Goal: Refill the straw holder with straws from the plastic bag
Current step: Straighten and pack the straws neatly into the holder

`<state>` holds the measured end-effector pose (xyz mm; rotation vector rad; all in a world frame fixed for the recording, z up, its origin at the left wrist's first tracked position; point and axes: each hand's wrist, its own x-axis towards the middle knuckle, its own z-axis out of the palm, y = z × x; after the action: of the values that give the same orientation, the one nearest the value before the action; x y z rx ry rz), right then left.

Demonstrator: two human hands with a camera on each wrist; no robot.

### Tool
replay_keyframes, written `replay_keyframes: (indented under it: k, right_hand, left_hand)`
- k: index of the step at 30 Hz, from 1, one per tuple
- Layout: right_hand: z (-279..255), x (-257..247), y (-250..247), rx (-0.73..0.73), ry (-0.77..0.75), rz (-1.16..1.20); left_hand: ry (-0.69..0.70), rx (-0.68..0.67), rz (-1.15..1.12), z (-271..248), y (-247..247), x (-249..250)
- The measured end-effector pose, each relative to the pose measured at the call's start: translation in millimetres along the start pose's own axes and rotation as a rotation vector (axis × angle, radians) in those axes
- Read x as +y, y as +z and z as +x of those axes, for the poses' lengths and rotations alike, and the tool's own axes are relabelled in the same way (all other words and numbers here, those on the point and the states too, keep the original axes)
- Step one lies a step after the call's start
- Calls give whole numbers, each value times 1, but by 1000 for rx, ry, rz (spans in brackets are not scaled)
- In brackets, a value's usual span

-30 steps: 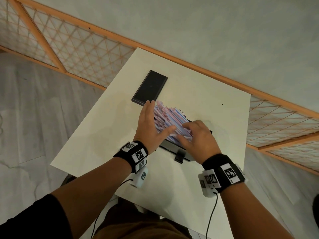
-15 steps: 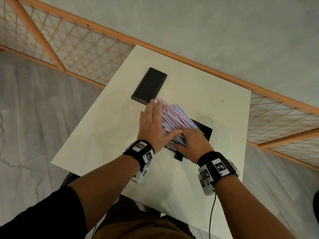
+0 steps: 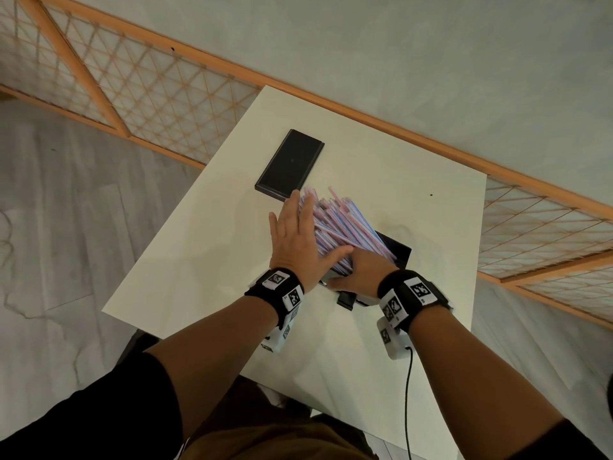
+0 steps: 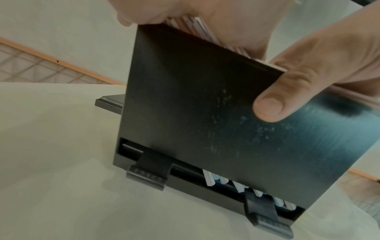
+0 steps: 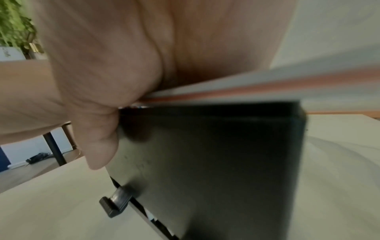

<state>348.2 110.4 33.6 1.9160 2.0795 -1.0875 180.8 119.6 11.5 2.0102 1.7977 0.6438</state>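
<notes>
straws leaning out of the box, both hands on the bundle

i'm looking down at the bundle of thin pink-and-blue striped paper-wrapped straws [image 3: 335, 224]. its near ends sit down inside the black rectangular plastic straw holder [image 3: 396, 250] on the white square table [image 3: 205, 260]. its long axis runs up and away from me toward the far left, tilted, tips fanned out above the rim.

my left hand [image 3: 295, 240] lies flat against the bundle's left side, fingers straight, thumb across the front. my right hand [image 3: 358, 270] is at the near rim: fingers curled over the straws' low ends, thumb [image 4: 273, 104] pressed on the holder's front wall.

i judge the left hand is the one to push: the lean goes its way, so the bundle swings right and down into the box. a flat black lid [image 3: 290, 164] waits just beyond the tips.
</notes>
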Motion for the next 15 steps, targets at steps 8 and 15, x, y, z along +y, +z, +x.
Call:
replay_keyframes:
  k: [8, 15]
  right_hand:
    - [6, -5, 7, 57, 33, -174]
    - [-1, -4, -2, 126, -17, -229]
  left_hand:
    - [119, 47, 129, 8, -8, 5]
    - [93, 44, 23, 14, -9, 3]
